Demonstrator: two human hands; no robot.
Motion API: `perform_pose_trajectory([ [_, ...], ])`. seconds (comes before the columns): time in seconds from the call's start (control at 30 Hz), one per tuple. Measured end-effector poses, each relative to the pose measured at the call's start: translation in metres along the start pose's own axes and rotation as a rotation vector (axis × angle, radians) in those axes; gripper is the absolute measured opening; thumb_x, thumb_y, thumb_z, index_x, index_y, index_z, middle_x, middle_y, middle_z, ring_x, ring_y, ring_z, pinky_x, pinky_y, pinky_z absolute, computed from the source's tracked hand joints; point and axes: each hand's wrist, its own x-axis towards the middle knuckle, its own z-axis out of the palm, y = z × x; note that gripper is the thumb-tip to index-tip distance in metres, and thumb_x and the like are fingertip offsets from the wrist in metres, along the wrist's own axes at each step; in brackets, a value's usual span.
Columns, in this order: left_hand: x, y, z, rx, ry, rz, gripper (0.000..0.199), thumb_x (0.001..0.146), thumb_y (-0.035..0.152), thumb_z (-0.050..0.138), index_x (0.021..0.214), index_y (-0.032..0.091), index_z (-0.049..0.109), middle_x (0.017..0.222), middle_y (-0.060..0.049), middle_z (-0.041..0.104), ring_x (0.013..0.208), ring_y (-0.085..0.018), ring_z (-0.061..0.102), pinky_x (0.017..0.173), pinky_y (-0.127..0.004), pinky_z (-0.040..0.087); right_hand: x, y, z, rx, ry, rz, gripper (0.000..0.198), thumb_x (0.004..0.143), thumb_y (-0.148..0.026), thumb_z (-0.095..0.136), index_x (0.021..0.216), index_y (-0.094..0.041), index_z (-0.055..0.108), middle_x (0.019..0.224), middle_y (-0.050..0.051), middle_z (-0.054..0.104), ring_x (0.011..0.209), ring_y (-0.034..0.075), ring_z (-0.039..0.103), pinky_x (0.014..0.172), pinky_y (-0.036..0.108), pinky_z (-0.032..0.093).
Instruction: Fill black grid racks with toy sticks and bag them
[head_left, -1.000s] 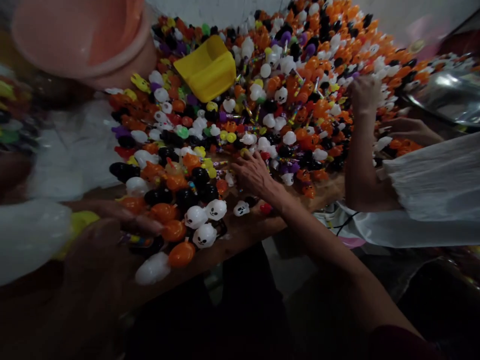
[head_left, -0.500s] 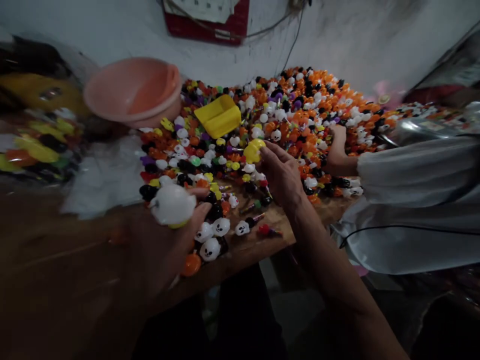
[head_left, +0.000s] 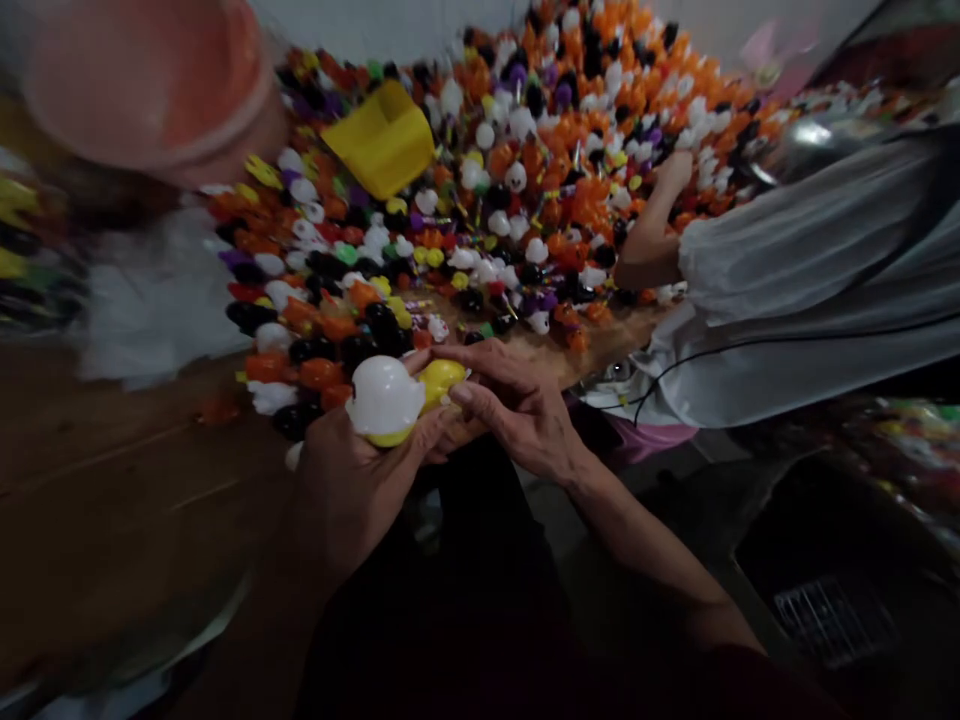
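Observation:
My left hand is closed around a shiny white rounded plastic toy head, with a bit of yellow showing beneath it. Between my two hands sits a small yellow plastic toy, against the right side of the white one. The thumb and fingers of my right hand pinch the yellow toy from the right. Both hands are together just over the table's front edge. Part of each toy is hidden by my fingers.
A large heap of small orange, black, white and purple toys covers the table. A yellow scoop-like piece lies on it. At the left stand a pink basin and plastic bags. A co-worker's arm reaches in from the right.
My right hand has brought the yellow toy from above the heap down and left to my left hand. The white toy has moved right, and the view has tilted downward.

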Motion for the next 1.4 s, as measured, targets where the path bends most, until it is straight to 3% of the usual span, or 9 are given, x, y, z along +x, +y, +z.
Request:
perform_pose_trajectory([
  [0.1,-0.021,-0.016,0.011,0.057,-0.141,-0.062,0.061,0.084,0.048,0.076,0.137,0.02,0.063,0.086,-0.005,0.077,0.059,-0.018,0.07,0.057,-0.027,0.062,-0.032,0.003,-0.014,-0.157,-0.113,-0.022,0.032,0.101,-0.039,0.058,0.125,-0.023,0.072,0.109,0.007,0.073,0.1,0.019,0.066,0.091,0.035,0.056],
  [0.17,-0.03,-0.032,0.02,0.01,-0.251,-0.131,0.064,0.088,0.048,0.072,0.143,0.019,0.057,0.079,-0.004,0.076,0.06,-0.019,0.07,0.059,-0.028,0.063,-0.051,0.016,-0.027,-0.157,-0.14,0.067,0.034,0.101,-0.036,0.059,0.131,-0.023,0.068,0.105,0.005,0.075,0.093,0.017,0.069,0.084,0.031,0.057],
  [0.3,-0.034,-0.068,0.039,-0.164,-0.387,-0.357,0.063,0.087,0.048,0.072,0.139,0.015,0.057,0.08,-0.007,0.076,0.063,-0.02,0.072,0.059,-0.029,0.062,-0.071,0.061,-0.059,-0.42,0.174,0.152,0.023,0.1,-0.035,0.06,0.115,-0.022,0.072,0.093,0.003,0.076,0.078,0.017,0.069,0.073,0.029,0.056],
  [0.37,-0.028,-0.08,0.048,-0.267,-0.369,-0.408,0.061,0.084,0.048,0.075,0.132,0.016,0.059,0.094,-0.01,0.077,0.066,-0.02,0.073,0.058,-0.028,0.061,-0.068,0.084,-0.07,-0.631,0.263,0.077,0.02,0.1,-0.034,0.058,0.104,-0.021,0.074,0.092,0.005,0.075,0.081,0.02,0.067,0.078,0.034,0.055],
  [0.47,-0.013,-0.086,0.06,-0.361,-0.31,-0.422,0.059,0.079,0.048,0.079,0.125,0.017,0.06,0.106,-0.013,0.077,0.068,-0.019,0.074,0.055,-0.024,0.058,-0.051,0.112,-0.072,-0.853,0.152,-0.003,0.021,0.098,-0.031,0.059,0.11,-0.022,0.074,0.101,0.009,0.074,0.094,0.025,0.063,0.088,0.041,0.051],
  [0.67,0.015,-0.081,0.072,-0.506,-0.192,-0.439,0.072,0.069,0.048,0.089,0.128,0.017,0.061,0.096,-0.008,0.077,0.072,-0.022,0.076,0.064,-0.03,0.062,-0.03,0.146,-0.057,-0.994,0.028,0.075,0.024,0.099,-0.027,0.055,0.111,-0.018,0.074,0.105,0.014,0.07,0.099,0.029,0.058,0.09,0.046,0.047],
  [0.9,0.02,-0.09,0.084,-0.668,-0.055,-0.438,0.06,0.07,0.048,0.089,0.118,0.023,0.062,0.1,-0.005,0.078,0.098,-0.027,0.076,0.089,-0.041,0.062,-0.081,0.094,-0.055,-0.677,0.22,0.043,0.021,0.1,-0.028,0.055,0.117,-0.019,0.062,0.09,0.005,0.072,0.072,0.017,0.066,0.066,0.028,0.052],
  [1.0,0.019,-0.09,0.09,-0.698,-0.018,-0.422,0.053,0.07,0.045,0.089,0.111,0.023,0.063,0.1,-0.003,0.078,0.103,-0.025,0.075,0.093,-0.038,0.061,-0.093,0.076,-0.04,-0.701,0.195,-0.03,0.019,0.1,-0.026,0.054,0.116,-0.018,0.061,0.094,0.007,0.074,0.078,0.018,0.07,0.069,0.027,0.054],
  [1.4,0.012,-0.08,0.1,-0.638,0.05,-0.233,0.059,0.065,0.048,0.093,0.112,0.021,0.07,0.102,-0.005,0.078,0.098,-0.021,0.074,0.094,-0.032,0.058,-0.097,0.078,-0.016,-0.802,0.185,0.006,0.028,0.107,-0.033,0.045,0.11,-0.016,0.067,0.09,0.008,0.073,0.076,0.017,0.067,0.065,0.026,0.049],
])
